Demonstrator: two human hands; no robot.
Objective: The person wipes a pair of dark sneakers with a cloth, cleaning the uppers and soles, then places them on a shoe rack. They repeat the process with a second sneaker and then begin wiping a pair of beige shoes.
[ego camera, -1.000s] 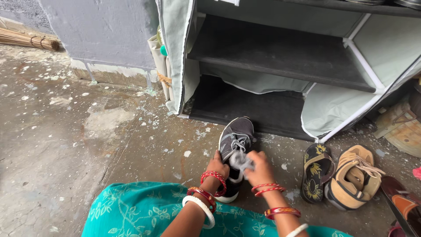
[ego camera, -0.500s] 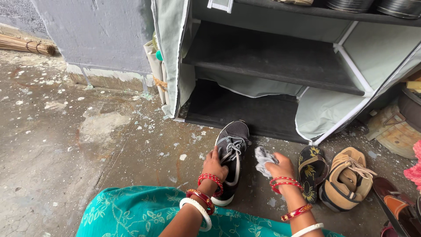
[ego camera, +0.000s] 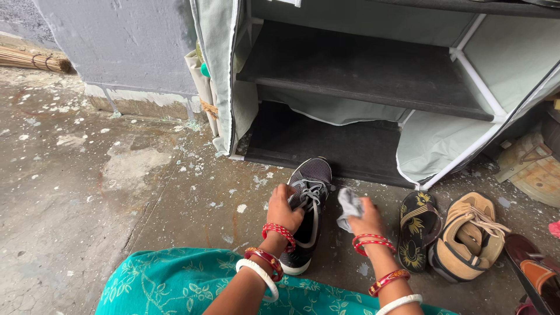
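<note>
Sneaker (ego camera: 308, 201), dark grey with grey laces, lay on the concrete floor (ego camera: 116, 192) before the fabric shoe rack (ego camera: 361, 76). Left hand (ego camera: 284, 209) was closed over its near side, at the sneaker's nine o'clock. Right hand (ego camera: 364, 219), just off the sneaker at three o'clock, was clenched around a crumpled grey cloth (ego camera: 349, 204). Further toward three o'clock lay a black floral sandal (ego camera: 417, 230) and a tan shoe (ego camera: 469, 233).

My left hand (ego camera: 283, 207) grips the dark grey sneaker (ego camera: 307, 204) by its side, toe towards the fabric shoe rack (ego camera: 373, 76). My right hand (ego camera: 364, 220) clutches a crumpled grey cloth (ego camera: 349, 205) just beside it, with a black sandal (ego camera: 417, 229) further right.
</note>
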